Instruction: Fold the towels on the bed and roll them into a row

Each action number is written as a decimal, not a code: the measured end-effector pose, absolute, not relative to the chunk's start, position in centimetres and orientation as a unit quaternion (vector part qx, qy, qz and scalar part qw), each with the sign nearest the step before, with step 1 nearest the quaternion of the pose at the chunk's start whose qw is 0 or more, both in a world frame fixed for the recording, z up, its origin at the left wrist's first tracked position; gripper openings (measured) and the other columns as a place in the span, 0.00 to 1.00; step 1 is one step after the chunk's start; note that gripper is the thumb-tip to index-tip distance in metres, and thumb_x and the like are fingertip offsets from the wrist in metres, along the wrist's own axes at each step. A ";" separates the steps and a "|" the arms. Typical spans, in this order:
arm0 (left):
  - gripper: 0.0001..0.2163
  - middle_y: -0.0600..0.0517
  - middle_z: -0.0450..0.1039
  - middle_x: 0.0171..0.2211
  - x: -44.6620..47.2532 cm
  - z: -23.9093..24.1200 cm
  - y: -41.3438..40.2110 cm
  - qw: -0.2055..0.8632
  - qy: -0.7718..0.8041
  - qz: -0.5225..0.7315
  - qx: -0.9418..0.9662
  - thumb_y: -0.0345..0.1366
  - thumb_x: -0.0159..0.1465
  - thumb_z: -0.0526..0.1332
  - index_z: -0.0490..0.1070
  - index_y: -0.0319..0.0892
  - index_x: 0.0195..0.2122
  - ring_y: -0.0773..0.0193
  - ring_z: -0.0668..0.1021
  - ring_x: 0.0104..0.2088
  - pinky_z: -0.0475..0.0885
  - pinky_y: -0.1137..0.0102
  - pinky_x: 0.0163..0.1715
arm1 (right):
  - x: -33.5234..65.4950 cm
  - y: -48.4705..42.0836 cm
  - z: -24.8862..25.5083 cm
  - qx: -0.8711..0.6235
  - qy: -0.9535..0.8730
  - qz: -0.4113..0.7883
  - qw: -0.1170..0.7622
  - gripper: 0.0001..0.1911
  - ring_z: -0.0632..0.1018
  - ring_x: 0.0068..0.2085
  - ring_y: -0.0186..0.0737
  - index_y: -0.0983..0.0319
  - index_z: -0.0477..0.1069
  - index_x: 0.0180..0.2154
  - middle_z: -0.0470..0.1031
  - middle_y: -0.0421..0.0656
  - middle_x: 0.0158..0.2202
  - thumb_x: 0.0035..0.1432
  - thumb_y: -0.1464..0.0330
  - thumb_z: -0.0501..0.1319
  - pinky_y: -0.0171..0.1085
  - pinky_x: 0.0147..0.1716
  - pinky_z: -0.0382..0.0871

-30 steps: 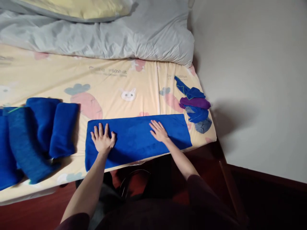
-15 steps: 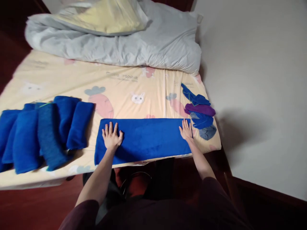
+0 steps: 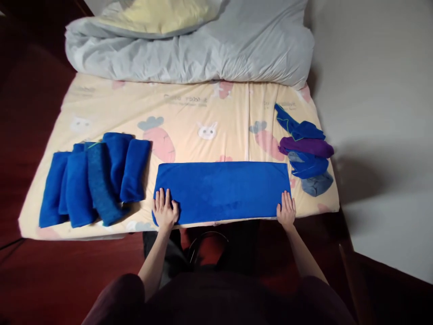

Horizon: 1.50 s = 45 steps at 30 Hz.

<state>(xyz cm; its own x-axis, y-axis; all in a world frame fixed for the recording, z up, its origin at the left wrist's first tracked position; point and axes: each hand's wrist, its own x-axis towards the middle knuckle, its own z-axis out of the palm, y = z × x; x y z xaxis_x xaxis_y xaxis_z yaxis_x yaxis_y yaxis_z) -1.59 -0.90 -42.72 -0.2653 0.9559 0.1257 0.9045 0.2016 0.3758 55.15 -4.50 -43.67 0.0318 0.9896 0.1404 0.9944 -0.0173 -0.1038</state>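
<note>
A blue towel (image 3: 223, 189) lies in a long flat rectangle along the near edge of the bed. My left hand (image 3: 165, 210) rests flat on its left end, fingers apart. On the towel's right end lies my right hand (image 3: 286, 208), palm down with the fingers stretched out. To the left of the towel sits a group of several folded blue towels (image 3: 79, 189), one of them a duller blue (image 3: 101, 180). Crumpled cloths are heaped to the right: a blue one with green edging (image 3: 302, 129), a purple one (image 3: 306, 147) and a grey-blue one (image 3: 317, 184).
The bed sheet (image 3: 189, 124) is cream with carrots and rabbits. A bunched grey quilt (image 3: 203, 58) with a yellow part (image 3: 165, 18) lies across the far side. At the right stands a pale wall (image 3: 382, 113); dark red floor (image 3: 84, 271) shows below.
Both hands have slid towards me over the towel, from its upper part to near its lower corners. The whole view has shifted, so the bed appears further right.
</note>
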 end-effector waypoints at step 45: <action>0.21 0.43 0.81 0.53 -5.8 -41.8 -18.3 0.307 0.629 0.094 0.708 0.39 0.66 0.51 0.81 0.42 0.50 0.47 0.77 0.60 0.66 0.50 0.66 | 26.8 -12.1 -40.3 -0.547 -0.010 0.618 0.565 0.11 0.83 0.38 0.38 0.59 0.77 0.36 0.85 0.42 0.39 0.48 0.67 0.73 0.34 0.39 0.72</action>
